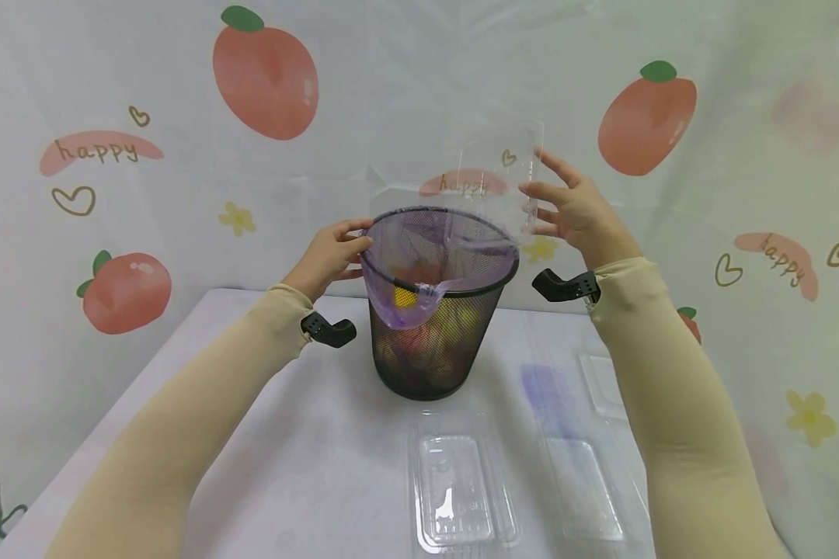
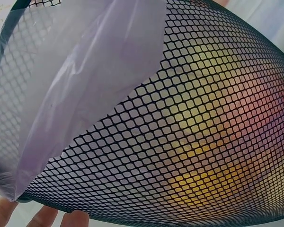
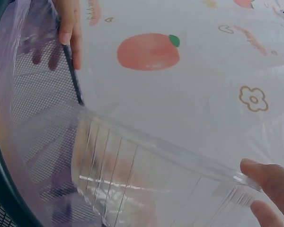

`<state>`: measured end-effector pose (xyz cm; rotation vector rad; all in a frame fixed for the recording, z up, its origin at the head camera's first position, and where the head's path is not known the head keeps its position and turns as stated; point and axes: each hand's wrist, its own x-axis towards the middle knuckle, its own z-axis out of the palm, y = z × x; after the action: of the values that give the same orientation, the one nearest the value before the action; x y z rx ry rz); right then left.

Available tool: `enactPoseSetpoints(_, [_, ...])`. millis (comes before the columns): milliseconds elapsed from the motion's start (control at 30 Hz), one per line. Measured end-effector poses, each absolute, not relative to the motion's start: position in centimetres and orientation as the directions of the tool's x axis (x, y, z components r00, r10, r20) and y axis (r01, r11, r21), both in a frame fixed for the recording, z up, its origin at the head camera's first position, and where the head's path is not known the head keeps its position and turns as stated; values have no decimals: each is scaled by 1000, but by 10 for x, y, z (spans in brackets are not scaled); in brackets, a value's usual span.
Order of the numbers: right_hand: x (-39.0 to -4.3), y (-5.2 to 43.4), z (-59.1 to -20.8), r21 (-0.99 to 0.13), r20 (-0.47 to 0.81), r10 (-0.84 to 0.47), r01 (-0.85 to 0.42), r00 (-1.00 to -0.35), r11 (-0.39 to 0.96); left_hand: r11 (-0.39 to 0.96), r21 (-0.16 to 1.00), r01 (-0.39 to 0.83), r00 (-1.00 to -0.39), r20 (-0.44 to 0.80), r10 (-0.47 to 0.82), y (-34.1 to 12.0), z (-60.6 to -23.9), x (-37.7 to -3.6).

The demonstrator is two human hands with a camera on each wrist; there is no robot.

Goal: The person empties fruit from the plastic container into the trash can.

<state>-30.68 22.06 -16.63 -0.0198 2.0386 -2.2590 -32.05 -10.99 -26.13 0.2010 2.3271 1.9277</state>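
A black mesh wastebasket [image 1: 429,341] lined with a purple bag [image 1: 454,252] stands mid-table, with yellow and red items inside. My left hand [image 1: 349,242] grips its left rim, thumb outside and fingers over the edge; its fingertips [image 2: 38,218] show under the mesh [image 2: 189,142]. My right hand [image 1: 541,203] holds a clear plastic container [image 1: 492,178] by its right edge, tilted over the basket's mouth. In the right wrist view the right hand's fingertips [image 3: 267,182] pinch the container's rim [image 3: 146,161], whose lower end dips into the bag.
Two clear plastic containers [image 1: 461,485] [image 1: 587,485] lie on the white table [image 1: 308,435] near the front edge, and a clear lid [image 1: 604,384] lies right of the basket. A peach-print backdrop [image 1: 266,74] hangs close behind.
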Motion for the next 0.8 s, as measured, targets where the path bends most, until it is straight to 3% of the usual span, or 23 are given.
enactPoseSetpoints(800, [-304, 258, -184, -957, -111, -148, 146, -983, -252, 190, 981, 30, -985, -3, 172, -110, -260, -319])
